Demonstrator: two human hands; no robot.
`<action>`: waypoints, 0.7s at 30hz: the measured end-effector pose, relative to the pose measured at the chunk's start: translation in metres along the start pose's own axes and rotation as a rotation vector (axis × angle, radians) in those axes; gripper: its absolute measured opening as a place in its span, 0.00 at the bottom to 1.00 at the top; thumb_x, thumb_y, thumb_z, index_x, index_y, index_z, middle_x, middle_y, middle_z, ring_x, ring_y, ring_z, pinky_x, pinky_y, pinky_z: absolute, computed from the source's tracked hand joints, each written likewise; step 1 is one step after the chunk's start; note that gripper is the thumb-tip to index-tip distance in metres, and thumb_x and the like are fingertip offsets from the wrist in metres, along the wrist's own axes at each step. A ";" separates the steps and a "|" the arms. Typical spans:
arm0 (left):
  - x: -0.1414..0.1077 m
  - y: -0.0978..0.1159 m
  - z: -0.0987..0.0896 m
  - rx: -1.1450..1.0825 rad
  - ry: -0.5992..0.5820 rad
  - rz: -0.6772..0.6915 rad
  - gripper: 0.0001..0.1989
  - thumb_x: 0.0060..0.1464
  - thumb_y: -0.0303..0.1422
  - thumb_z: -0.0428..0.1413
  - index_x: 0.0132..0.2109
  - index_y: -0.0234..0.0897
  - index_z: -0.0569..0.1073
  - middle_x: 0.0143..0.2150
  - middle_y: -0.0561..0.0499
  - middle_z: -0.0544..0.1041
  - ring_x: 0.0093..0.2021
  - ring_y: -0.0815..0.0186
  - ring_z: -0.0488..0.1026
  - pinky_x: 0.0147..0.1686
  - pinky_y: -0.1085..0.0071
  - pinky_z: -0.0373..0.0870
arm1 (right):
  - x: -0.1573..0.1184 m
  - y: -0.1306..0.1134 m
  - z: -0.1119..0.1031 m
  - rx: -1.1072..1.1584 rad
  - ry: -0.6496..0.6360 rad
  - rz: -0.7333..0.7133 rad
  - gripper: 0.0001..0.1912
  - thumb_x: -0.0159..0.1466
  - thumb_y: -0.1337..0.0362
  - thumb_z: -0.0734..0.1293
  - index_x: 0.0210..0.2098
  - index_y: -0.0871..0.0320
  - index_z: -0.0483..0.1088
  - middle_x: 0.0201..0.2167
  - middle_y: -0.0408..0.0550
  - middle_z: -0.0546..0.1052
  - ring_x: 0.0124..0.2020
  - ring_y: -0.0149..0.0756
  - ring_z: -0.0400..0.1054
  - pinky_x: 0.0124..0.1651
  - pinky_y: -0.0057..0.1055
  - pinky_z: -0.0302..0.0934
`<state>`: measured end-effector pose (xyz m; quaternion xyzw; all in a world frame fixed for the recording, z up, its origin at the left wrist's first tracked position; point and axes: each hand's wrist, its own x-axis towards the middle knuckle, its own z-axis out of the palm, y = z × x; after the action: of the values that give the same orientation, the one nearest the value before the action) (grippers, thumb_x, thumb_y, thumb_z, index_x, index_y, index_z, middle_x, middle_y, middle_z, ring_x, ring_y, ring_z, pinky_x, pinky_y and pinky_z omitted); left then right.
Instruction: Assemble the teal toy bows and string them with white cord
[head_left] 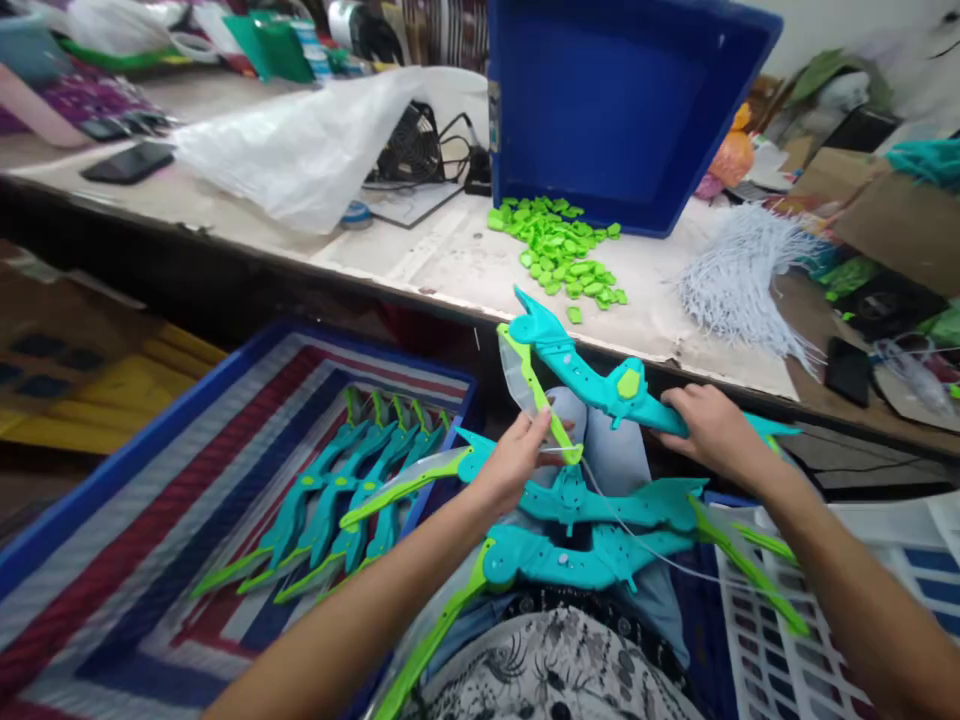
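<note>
My right hand (712, 425) is wrapped round the teal body of a toy bow (581, 382), held above my lap. A lime-green cap (628, 384) sits on its middle. At the bow's left end, my left hand (519, 458) pinches the lime-green limb (553, 412) near its tip. A thin white string (600, 490) runs from around these fingers to the lower right; whether they grip it too I cannot tell. Two more toy bows lie across my lap, an upper one (626, 507) and a lower one (600, 562), partly behind my left forearm.
Several finished-looking bows (341, 482) lie side by side in a blue-rimmed striped container (157, 440) at left. On the table are loose green caps (555, 245), a blue crate (622, 110), a bundle of white strings (742, 280) and a phone (129, 162). A white plastic grid (772, 640) stands at right.
</note>
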<state>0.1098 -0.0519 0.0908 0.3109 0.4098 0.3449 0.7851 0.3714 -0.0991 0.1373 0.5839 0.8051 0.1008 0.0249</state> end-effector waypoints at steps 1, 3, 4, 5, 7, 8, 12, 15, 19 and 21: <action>0.002 0.001 0.009 -0.042 -0.018 0.015 0.21 0.52 0.45 0.60 0.48 0.36 0.71 0.43 0.44 0.79 0.43 0.58 0.76 0.35 0.66 0.75 | 0.004 -0.001 -0.014 -0.019 0.045 -0.024 0.11 0.61 0.60 0.66 0.39 0.61 0.67 0.30 0.51 0.72 0.33 0.42 0.65 0.36 0.33 0.55; 0.006 0.009 0.026 -0.167 -0.090 0.103 0.20 0.50 0.44 0.62 0.46 0.36 0.73 0.47 0.45 0.78 0.50 0.57 0.74 0.43 0.64 0.74 | 0.014 -0.009 -0.038 -0.037 0.121 -0.055 0.10 0.62 0.60 0.65 0.38 0.61 0.67 0.29 0.51 0.72 0.32 0.41 0.65 0.35 0.32 0.53; 0.008 0.018 0.034 -0.237 -0.126 0.164 0.19 0.49 0.43 0.63 0.45 0.37 0.74 0.47 0.46 0.77 0.52 0.57 0.73 0.47 0.63 0.73 | 0.020 -0.014 -0.049 -0.040 0.156 -0.058 0.10 0.63 0.59 0.64 0.38 0.61 0.67 0.29 0.51 0.72 0.32 0.40 0.65 0.34 0.32 0.53; 0.011 0.030 0.041 -0.299 -0.144 0.229 0.18 0.48 0.41 0.63 0.44 0.37 0.74 0.46 0.48 0.78 0.52 0.57 0.72 0.49 0.63 0.72 | 0.027 -0.020 -0.059 -0.039 0.190 -0.055 0.12 0.63 0.58 0.64 0.37 0.62 0.67 0.30 0.52 0.73 0.32 0.40 0.65 0.34 0.31 0.53; 0.013 0.060 0.051 -0.375 -0.121 0.353 0.12 0.49 0.38 0.63 0.40 0.38 0.75 0.42 0.50 0.79 0.51 0.59 0.74 0.51 0.63 0.71 | 0.042 -0.028 -0.077 -0.031 0.247 -0.032 0.16 0.63 0.54 0.65 0.39 0.62 0.67 0.32 0.53 0.74 0.34 0.41 0.65 0.35 0.31 0.53; 0.013 0.076 0.055 -0.388 -0.091 0.411 0.09 0.51 0.36 0.62 0.38 0.38 0.75 0.40 0.52 0.79 0.49 0.61 0.75 0.52 0.63 0.71 | 0.049 -0.030 -0.086 -0.020 0.262 -0.018 0.18 0.62 0.52 0.66 0.40 0.62 0.68 0.33 0.53 0.74 0.35 0.41 0.66 0.35 0.31 0.53; -0.004 0.138 0.063 -0.365 -0.044 0.665 0.06 0.59 0.30 0.53 0.35 0.38 0.74 0.36 0.54 0.79 0.46 0.65 0.76 0.53 0.63 0.71 | 0.067 -0.019 -0.121 0.105 0.252 0.009 0.21 0.60 0.45 0.66 0.37 0.59 0.69 0.30 0.46 0.74 0.32 0.35 0.65 0.33 0.29 0.51; -0.028 0.172 0.070 -0.310 -0.108 0.849 0.08 0.59 0.24 0.52 0.34 0.37 0.73 0.36 0.53 0.78 0.49 0.62 0.75 0.55 0.59 0.70 | 0.076 -0.010 -0.139 0.220 0.325 0.034 0.22 0.57 0.43 0.67 0.33 0.58 0.69 0.25 0.41 0.70 0.27 0.31 0.63 0.31 0.27 0.49; -0.054 0.216 0.082 -0.188 -0.226 1.020 0.09 0.62 0.21 0.47 0.37 0.30 0.72 0.37 0.51 0.75 0.54 0.57 0.72 0.58 0.51 0.64 | 0.094 -0.012 -0.144 0.327 0.528 0.038 0.25 0.53 0.40 0.68 0.30 0.58 0.68 0.20 0.38 0.64 0.25 0.30 0.60 0.30 0.28 0.48; -0.061 0.236 0.083 -0.080 -0.290 1.081 0.11 0.65 0.23 0.43 0.41 0.26 0.70 0.39 0.51 0.74 0.56 0.56 0.70 0.59 0.48 0.61 | 0.105 -0.016 -0.139 0.356 0.612 0.042 0.26 0.53 0.39 0.68 0.27 0.58 0.66 0.19 0.37 0.62 0.25 0.30 0.59 0.30 0.28 0.49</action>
<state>0.0871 0.0162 0.3379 0.4910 0.0665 0.6672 0.5562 0.3009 -0.0237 0.2784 0.5382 0.7681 0.1296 -0.3217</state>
